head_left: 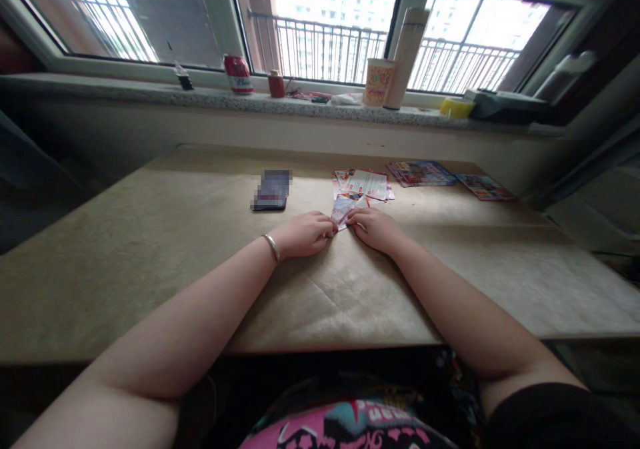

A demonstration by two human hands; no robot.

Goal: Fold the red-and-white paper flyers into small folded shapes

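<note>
A small printed paper sheet (345, 206), partly folded into a pointed shape, lies on the table between my hands. My left hand (311, 233) has its fingers closed on the paper's lower left corner. On the right edge, my right hand (373, 228) pinches the same paper with curled fingers. Just behind it, a loose pile of printed leaflets (367, 184) touches or nearly touches the paper's far side. Parts of the paper's lower edge are hidden under my fingers.
A phone (273, 190), blurred out, lies left of the leaflets. Further right are a stack of colourful booklets (423, 173) and another booklet stack (485, 186). The windowsill (310, 106) holds a red can (238, 74), a paper cup (377, 82) and a tall cylinder (407, 56).
</note>
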